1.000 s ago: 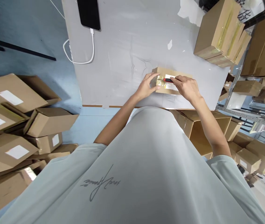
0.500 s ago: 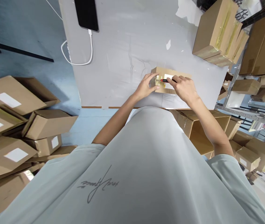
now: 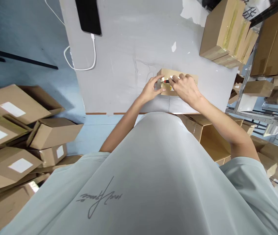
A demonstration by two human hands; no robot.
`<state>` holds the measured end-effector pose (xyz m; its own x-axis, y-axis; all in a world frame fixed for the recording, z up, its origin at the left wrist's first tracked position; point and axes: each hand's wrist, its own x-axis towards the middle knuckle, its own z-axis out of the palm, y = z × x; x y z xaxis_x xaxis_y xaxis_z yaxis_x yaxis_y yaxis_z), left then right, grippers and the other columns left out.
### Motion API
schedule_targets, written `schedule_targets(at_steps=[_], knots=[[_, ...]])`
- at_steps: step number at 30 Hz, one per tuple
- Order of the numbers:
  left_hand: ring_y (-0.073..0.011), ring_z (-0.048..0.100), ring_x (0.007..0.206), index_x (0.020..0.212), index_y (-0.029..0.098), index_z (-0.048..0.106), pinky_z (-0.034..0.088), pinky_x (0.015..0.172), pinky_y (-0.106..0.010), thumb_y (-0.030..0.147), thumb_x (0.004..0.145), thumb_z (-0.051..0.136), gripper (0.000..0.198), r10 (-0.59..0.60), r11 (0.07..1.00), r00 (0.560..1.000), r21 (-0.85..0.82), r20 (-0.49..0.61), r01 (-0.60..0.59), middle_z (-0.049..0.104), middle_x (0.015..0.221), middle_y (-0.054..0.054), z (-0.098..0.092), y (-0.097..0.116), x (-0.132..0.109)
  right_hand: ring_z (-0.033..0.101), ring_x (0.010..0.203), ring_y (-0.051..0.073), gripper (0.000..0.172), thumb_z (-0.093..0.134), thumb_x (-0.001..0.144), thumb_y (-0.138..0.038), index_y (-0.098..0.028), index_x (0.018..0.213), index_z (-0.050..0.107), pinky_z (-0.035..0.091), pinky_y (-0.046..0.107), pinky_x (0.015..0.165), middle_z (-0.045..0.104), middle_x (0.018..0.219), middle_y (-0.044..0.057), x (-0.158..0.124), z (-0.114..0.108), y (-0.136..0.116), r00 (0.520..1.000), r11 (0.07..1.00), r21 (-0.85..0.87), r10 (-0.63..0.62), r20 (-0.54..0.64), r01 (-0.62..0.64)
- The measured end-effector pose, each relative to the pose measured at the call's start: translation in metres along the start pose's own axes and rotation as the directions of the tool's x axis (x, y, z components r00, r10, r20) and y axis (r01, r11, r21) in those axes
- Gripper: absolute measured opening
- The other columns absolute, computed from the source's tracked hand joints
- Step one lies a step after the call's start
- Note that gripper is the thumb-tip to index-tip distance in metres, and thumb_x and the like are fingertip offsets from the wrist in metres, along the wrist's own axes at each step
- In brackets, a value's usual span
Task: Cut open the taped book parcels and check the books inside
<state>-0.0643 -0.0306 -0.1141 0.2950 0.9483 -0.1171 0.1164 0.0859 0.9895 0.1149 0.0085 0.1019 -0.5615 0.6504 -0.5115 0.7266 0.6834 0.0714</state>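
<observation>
A small cardboard box (image 3: pixel 175 92) with shiny tape and a white label lies on the grey table. My left hand (image 3: pixel 150 89) grips its left end, thumb and fingers on either side of the taped part. In my right hand (image 3: pixel 186 87) is a slim tool (image 3: pixel 166 81) with a red-and-black handle and a thin metal tip. The tip points left and meets the tape between the left thumb and fingers; whether it has gone through is too small to tell. My right hand covers most of the label and much of the handle.
A black phone (image 3: pixel 88 18) with a white cable (image 3: pixel 95 54) lies at the table's far left. Several taped boxes (image 3: pixel 213 36) are stacked at the back right. Open boxes (image 3: pixel 55 132) crowd the floor on the left, and a large open carton (image 3: pixel 212 143) stands below the table's right edge.
My right hand has shifted left along the box with the tool, tilting over it, and its elbow has swung outward. The left hand keeps its grip. The whole view has shifted slightly.
</observation>
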Motion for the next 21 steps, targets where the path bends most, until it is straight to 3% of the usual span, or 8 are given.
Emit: schedule_targets(at_steps=[3,7,11,17,21], knots=[[-0.0386,0.063,0.150,0.166,0.030,0.059,0.058,0.117,-0.050,0.064,0.092,0.088,0.086,0.008,1.000,1.000,0.010,-0.007,-0.008,0.064,0.163,-0.017,-0.001,0.000,0.000,0.067,0.116,0.040,0.050,0.044,0.119,-0.042,-0.017,0.159,0.062,0.044,0.049,0.090,0.078,0.126,0.023,-0.006,-0.009,-0.002,0.996,1.000,-0.010,0.028,0.085,-0.027],[-0.0383,0.064,0.148,0.166,0.032,0.059,0.060,0.114,-0.050,0.059,0.091,0.090,0.085,0.006,1.000,1.000,0.019,-0.018,-0.006,0.063,0.164,-0.016,-0.001,-0.003,0.001,0.067,0.117,0.041,0.052,0.041,0.119,-0.040,-0.015,0.161,0.060,0.044,0.049,0.090,0.077,0.130,0.025,-0.008,-0.010,-0.003,0.994,1.000,0.001,0.031,0.108,-0.031],[-0.0370,0.062,0.150,0.163,0.033,0.060,0.059,0.117,-0.051,0.055,0.089,0.090,0.083,0.001,1.000,0.999,0.002,-0.036,-0.001,0.061,0.168,-0.015,0.002,-0.008,0.004,0.067,0.120,0.042,0.054,0.037,0.119,-0.037,-0.011,0.162,0.056,0.043,0.050,0.093,0.073,0.138,0.029,-0.002,-0.005,0.003,0.994,1.000,0.023,-0.007,0.107,0.005],[-0.0376,0.061,0.151,0.161,0.035,0.060,0.061,0.117,-0.055,0.043,0.085,0.089,0.082,-0.023,0.998,1.000,-0.065,-0.003,0.022,0.057,0.172,-0.013,0.006,-0.008,0.013,0.072,0.122,0.040,0.056,0.030,0.116,-0.020,-0.007,0.166,0.052,0.046,0.048,0.093,0.064,0.154,0.033,0.000,-0.004,0.022,0.982,0.997,0.011,-0.079,0.172,0.078],[-0.0406,0.057,0.157,0.164,0.029,0.058,0.058,0.124,-0.058,0.039,0.084,0.088,0.087,-0.019,0.999,1.000,-0.043,0.020,0.020,0.056,0.173,-0.014,0.006,-0.001,0.017,0.076,0.124,0.040,0.057,0.029,0.114,-0.013,-0.005,0.165,0.054,0.051,0.047,0.094,0.072,0.144,0.030,0.003,-0.001,0.030,0.972,0.986,0.005,-0.167,0.165,0.168]])
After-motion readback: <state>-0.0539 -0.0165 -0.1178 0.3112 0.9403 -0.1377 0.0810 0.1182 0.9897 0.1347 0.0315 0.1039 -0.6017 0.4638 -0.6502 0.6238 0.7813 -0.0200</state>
